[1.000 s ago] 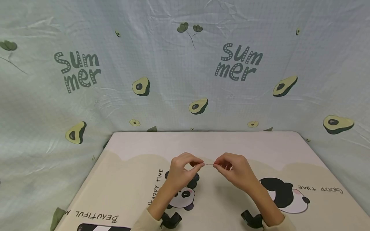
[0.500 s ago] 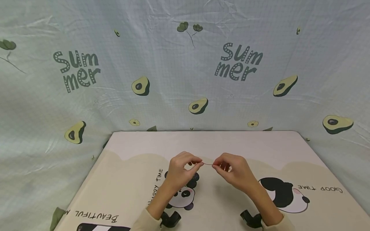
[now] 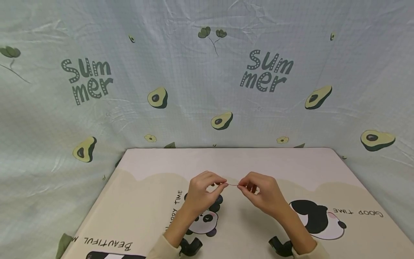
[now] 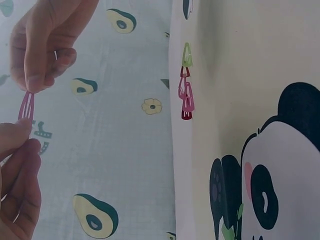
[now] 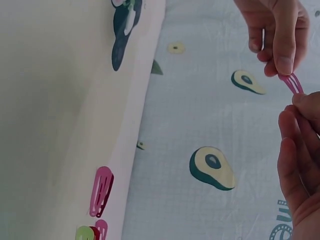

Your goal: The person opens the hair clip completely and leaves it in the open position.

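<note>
A pink snap hair clip (image 4: 27,106) is held in the air between both hands, edge-on as a thin line in the head view. My left hand (image 3: 201,192) pinches one end between thumb and index finger. The other end is pinched by my right hand (image 3: 263,192) in the same way. In the right wrist view, the clip (image 5: 292,84) shows its slotted middle between the fingertips. On the table below lie more clips: a green clip (image 4: 187,55), a pink clip (image 4: 188,97) and a dark red clip (image 4: 186,115), close together and partly overlapping.
A cream table mat (image 3: 139,201) printed with pandas and lettering covers the table. Other pink and dark red clips (image 5: 101,191) lie near its far edge. Behind hangs a pale cloth (image 3: 187,72) with avocado prints. Black wrist mounts (image 3: 191,247) show beside the sleeves.
</note>
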Demonstrator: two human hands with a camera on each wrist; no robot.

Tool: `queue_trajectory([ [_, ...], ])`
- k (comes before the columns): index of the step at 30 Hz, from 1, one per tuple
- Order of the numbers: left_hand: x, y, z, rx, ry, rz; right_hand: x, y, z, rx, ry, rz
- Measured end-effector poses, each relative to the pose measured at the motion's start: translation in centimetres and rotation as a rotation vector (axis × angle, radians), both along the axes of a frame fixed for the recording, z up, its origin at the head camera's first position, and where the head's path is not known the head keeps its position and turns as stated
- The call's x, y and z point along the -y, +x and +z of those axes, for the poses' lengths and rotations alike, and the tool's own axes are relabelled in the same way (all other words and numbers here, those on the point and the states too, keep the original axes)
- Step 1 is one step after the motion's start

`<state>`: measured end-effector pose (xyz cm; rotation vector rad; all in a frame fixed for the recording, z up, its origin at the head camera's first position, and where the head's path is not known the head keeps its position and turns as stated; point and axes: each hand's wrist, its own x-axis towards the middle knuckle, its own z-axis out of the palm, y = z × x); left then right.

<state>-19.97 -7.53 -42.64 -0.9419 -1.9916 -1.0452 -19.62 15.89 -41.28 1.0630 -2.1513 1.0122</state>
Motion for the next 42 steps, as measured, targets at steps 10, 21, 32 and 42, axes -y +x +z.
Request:
queue_trajectory([
  [10,0.0,0.1,0.0,-0.058,-0.032,0.017,0.1,-0.1,-0.2,-0.047,-0.037,0.002],
  [21,0.1,0.2,0.2,-0.129,-0.054,0.052,0.3,-0.2,-0.7,-0.073,-0.05,-0.022],
  [32,0.1,0.1,0.5,-0.162,-0.016,0.035,0.7,-0.1,-0.6,-0.214,-0.106,-0.041],
  [42,0.0,0.1,0.3,-0.188,0.005,0.033,1.1,0.1,-1.2,-0.187,-0.117,-0.057],
])
